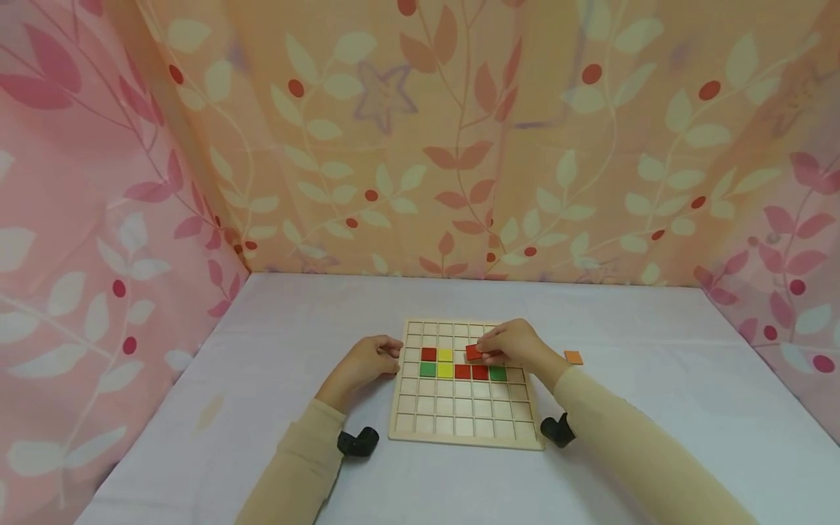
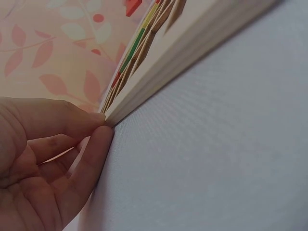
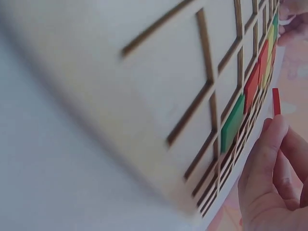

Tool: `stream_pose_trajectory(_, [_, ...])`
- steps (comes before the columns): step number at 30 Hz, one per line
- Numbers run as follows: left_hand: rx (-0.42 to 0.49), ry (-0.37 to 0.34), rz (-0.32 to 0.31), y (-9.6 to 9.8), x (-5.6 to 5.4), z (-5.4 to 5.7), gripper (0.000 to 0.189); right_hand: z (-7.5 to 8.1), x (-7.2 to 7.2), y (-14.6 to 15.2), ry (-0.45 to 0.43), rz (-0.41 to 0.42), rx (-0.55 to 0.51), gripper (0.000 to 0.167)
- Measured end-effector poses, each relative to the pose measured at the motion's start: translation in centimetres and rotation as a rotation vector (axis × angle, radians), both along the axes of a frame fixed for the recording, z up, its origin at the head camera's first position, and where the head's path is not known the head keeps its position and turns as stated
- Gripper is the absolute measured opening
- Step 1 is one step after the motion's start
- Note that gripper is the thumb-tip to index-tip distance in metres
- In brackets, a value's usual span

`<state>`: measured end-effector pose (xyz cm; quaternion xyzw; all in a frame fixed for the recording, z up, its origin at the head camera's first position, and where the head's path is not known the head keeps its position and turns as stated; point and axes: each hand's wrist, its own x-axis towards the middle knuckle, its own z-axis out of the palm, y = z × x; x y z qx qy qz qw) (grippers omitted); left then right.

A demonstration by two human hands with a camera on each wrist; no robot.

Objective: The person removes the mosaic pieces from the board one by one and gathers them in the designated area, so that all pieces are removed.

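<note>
A wooden grid board (image 1: 463, 426) lies on the table with red, yellow and green square tiles in two of its rows. My right hand (image 1: 518, 343) pinches a red tile (image 1: 474, 353) between thumb and fingertips, over the upper middle of the board. In the right wrist view that red tile (image 3: 276, 101) stands out edge-on from the fingertips, apart from the green tile (image 3: 233, 122) in the grid. At the board's left side, my left hand (image 1: 367, 361) holds the edge between thumb (image 2: 94, 120) and a finger, the fingertips right at the rim.
An orange tile (image 1: 574, 357) lies on the white tablecloth (image 1: 315, 313) to the right of the board, near the right forearm. Black wrist pieces (image 1: 359, 442) sit beside both sleeves. Flowered curtains (image 1: 433, 146) stand behind and at both sides of the table.
</note>
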<state>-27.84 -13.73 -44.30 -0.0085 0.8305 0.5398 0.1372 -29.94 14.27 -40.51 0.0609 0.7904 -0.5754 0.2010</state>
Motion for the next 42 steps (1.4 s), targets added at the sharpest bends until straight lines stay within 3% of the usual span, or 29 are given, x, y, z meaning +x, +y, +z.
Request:
stream_pose_trajectory(15, [0.031, 0.013, -0.003, -0.2, -0.2, -0.4, 0.042, 0.9, 0.4, 5.3, 0.031, 0.023, 0.167, 0.035])
stream_pose_trajectory(22, [0.012, -0.001, 0.012, -0.1, 0.0, -0.4, 0.043, 0.9, 0.6, 7.5, 0.037, 0.047, 0.143, 0.038])
stream_pose_trajectory(42, [0.011, 0.003, 0.007, 0.0, -0.3, -0.5, 0.043, 0.6, 0.9, 14.0, 0.022, -0.01, 0.072, 0.042])
